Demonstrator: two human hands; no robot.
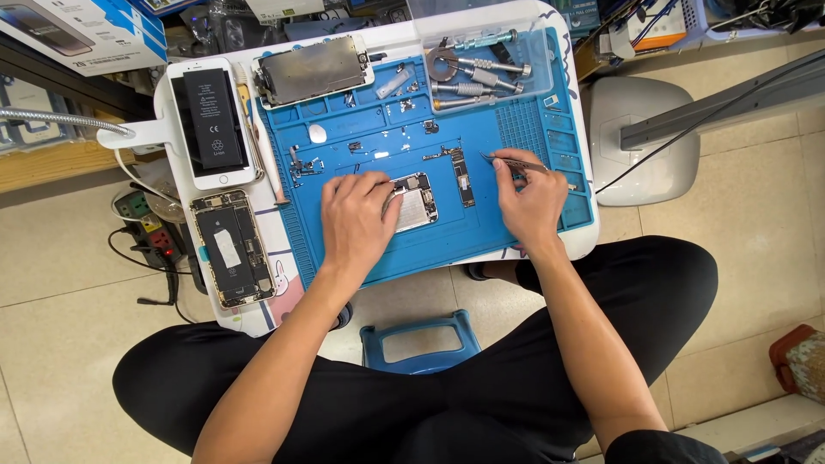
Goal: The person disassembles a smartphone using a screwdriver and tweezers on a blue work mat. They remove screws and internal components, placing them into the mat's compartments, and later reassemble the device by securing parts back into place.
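Right hand [531,199] grip pinches thin metal tweezers [514,161] over ridged blue mat [481,236].

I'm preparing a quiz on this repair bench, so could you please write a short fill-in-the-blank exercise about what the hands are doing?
1. The right hand holds a pair of ____.
2. The left hand rests on a metal shield plate lying on the ____ repair mat.
3. The white phone with its battery exposed lies to the ____ of the mat.

Missing words: tweezers; blue; left
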